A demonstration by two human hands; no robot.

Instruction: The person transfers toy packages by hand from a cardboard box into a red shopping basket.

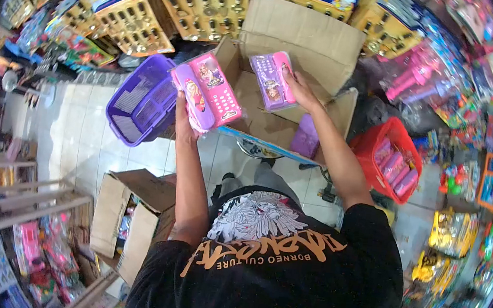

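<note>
My left hand (184,120) is closed round the lower left edge of a pink toy telephone (223,98) with a purple handset, in clear wrapping. It is held up between the purple basket and the cardboard box (301,35). In my right hand (302,93) is a purple toy telephone (266,83) with a pink handset, also wrapped, above the open box. The fingers grip it by its right side. Inside the box lies another purple item (306,135), partly hidden by my right forearm.
The purple basket (133,132) stands left of the box. A red basket (364,144) with several pink packs stands to the right. Carded kitchen play sets (205,9) line the back. Another cardboard box (109,214) sits lower left, and packed toys crowd the right side.
</note>
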